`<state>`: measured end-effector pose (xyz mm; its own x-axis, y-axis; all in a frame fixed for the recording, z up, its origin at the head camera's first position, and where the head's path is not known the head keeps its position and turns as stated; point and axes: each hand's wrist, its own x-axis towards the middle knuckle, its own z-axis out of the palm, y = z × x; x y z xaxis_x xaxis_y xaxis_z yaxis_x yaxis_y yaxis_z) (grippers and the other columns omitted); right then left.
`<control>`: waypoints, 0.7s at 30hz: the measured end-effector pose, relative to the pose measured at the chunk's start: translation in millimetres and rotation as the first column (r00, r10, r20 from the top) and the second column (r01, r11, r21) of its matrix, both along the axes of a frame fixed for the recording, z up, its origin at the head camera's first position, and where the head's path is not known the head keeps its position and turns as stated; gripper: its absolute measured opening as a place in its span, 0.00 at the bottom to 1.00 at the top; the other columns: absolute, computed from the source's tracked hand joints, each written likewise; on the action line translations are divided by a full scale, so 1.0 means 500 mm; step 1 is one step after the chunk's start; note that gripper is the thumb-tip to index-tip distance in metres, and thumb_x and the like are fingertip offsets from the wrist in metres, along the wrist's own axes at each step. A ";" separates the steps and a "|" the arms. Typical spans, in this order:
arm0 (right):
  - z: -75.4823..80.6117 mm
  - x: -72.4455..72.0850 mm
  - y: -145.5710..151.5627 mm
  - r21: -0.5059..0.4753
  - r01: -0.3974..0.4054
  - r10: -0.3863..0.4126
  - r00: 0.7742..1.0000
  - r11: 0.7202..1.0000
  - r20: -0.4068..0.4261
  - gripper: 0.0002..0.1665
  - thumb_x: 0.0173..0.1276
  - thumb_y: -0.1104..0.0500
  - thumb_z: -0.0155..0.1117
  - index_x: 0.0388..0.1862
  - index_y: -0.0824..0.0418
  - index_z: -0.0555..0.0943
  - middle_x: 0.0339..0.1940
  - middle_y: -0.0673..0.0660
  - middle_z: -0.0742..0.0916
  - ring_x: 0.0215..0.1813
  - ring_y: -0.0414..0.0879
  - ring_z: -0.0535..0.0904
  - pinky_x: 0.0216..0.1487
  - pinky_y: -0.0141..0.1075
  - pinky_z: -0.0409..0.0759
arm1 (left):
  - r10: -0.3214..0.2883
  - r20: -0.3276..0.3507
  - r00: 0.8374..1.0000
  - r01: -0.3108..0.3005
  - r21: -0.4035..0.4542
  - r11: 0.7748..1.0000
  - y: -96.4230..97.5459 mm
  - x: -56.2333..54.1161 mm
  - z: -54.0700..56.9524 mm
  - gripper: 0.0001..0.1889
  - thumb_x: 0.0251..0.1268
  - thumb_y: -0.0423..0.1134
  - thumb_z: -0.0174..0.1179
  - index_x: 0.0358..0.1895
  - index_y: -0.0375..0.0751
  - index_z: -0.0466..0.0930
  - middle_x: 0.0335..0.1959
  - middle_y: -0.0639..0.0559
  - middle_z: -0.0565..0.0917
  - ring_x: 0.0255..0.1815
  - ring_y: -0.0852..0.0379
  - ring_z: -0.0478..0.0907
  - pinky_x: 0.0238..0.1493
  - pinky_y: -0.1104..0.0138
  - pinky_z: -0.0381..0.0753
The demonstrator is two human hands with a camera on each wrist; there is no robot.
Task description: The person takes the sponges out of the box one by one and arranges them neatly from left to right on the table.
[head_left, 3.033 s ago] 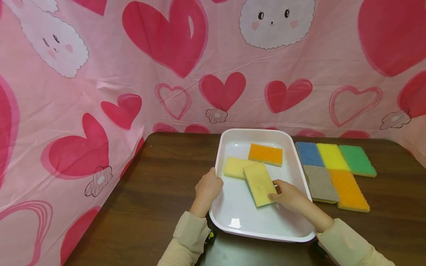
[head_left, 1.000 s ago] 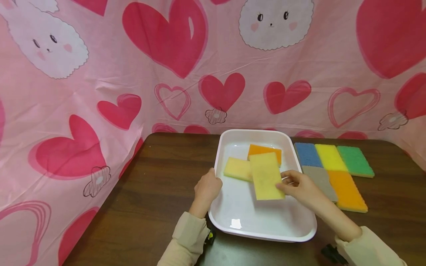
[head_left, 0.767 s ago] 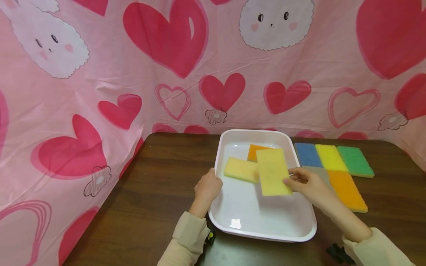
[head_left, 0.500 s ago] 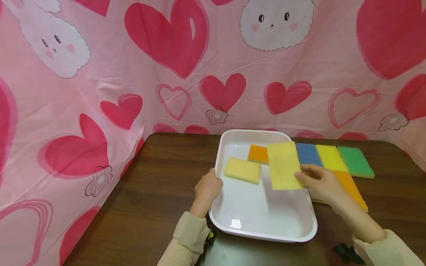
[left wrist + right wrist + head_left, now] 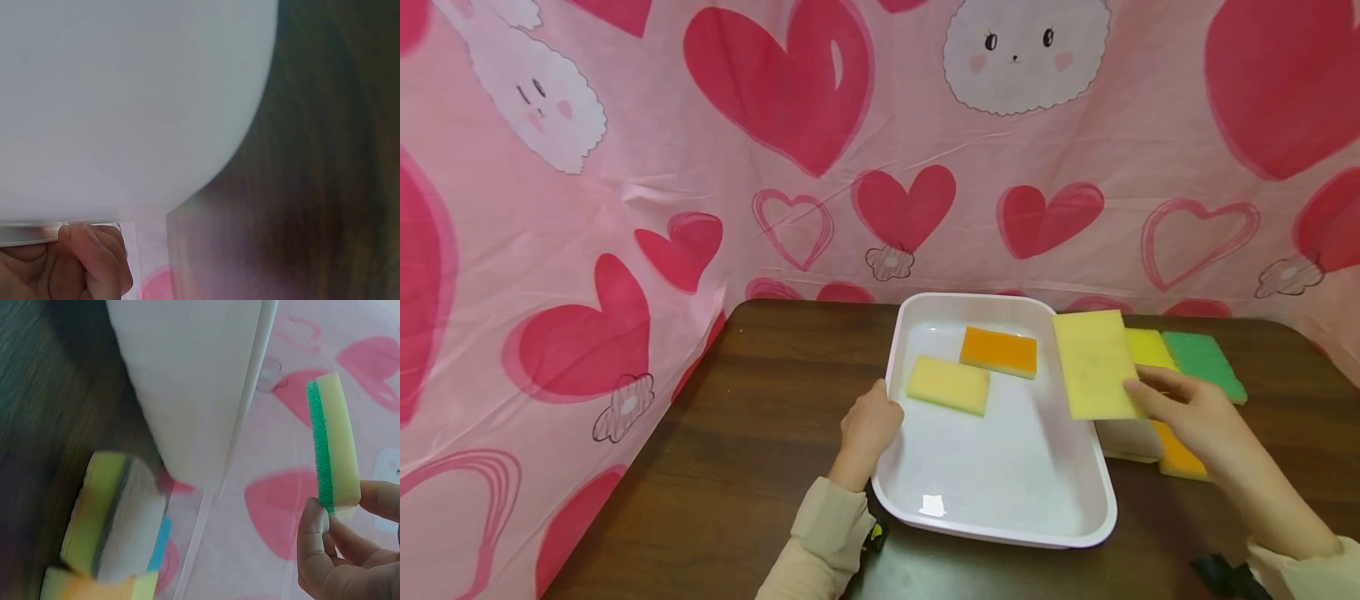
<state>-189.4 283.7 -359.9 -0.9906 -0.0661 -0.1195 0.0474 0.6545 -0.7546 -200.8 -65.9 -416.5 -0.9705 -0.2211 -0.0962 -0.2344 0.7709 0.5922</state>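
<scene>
Held sponge point(image 5: 1096, 367) is in the air, overlapping the white tray's right rim in the head view. Pale yellow foam faces up toward the head camera; right wrist view shows a green scrub layer point(image 5: 320, 447) on its other face. Right hand point(image 5: 1198, 408) has it pinched at one edge between thumb and fingers, which leaves most of both faces uncovered.

White tray point(image 5: 970, 483) sits on the bench point(image 5: 775, 400). Left hand point(image 5: 871, 421) is curled around its left rim, gripping, presumably to brace it. Inside, foam-up sponge point(image 5: 948, 384) and orange sponge point(image 5: 998, 352) lie flat near the far end, apart from each other.

Right of the tray, more sponges lie flat in a close block, likely so each colour reads separately: grey sponge point(image 5: 1127, 437) just beside the tray, orange-topped sponge point(image 5: 1182, 457) next to it, bright yellow sponge point(image 5: 1150, 346) and green sponge point(image 5: 1206, 364) behind. Blue sponge point(image 5: 160, 544) shows only in the right wrist view.

Pink heart-print cloth point(image 5: 715, 150) hangs behind the bench.
</scene>
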 end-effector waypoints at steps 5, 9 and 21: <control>-0.006 0.000 0.039 -0.011 0.020 -0.020 0.999 1.000 -0.047 0.41 0.74 0.45 0.49 0.70 0.76 0.57 0.41 0.44 0.84 0.33 0.21 0.73 0.47 0.37 0.78 | -0.005 -0.005 1.000 0.005 0.000 1.000 0.001 0.000 -0.001 0.19 0.61 0.36 0.45 0.55 0.37 0.72 0.46 0.37 0.83 0.45 0.39 0.81 0.41 0.47 0.73; -0.018 0.001 0.062 -0.050 0.057 -0.061 0.996 0.997 -0.070 0.41 0.73 0.47 0.50 0.68 0.79 0.57 0.30 0.22 0.73 0.32 0.22 0.74 0.32 0.20 0.74 | -0.005 -0.010 1.000 0.005 0.006 1.000 0.001 0.000 -0.001 0.19 0.61 0.36 0.45 0.55 0.37 0.72 0.47 0.37 0.83 0.44 0.39 0.81 0.41 0.47 0.73; -0.047 -0.011 0.156 0.034 0.145 -0.147 0.987 0.989 0.060 0.47 0.74 0.40 0.42 0.71 0.79 0.49 0.58 0.82 0.71 0.29 0.25 0.73 0.49 0.65 0.68 | -0.004 -0.008 1.000 0.004 0.009 1.000 -0.001 0.002 0.001 0.18 0.62 0.36 0.45 0.54 0.37 0.73 0.46 0.37 0.84 0.43 0.41 0.81 0.40 0.49 0.73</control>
<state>-194.6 361.8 -383.5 -0.9800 0.0829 -0.1808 0.1900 0.6587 -0.7280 -200.0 -66.1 -415.9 -0.9720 -0.2168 -0.0902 -0.2267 0.7665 0.6008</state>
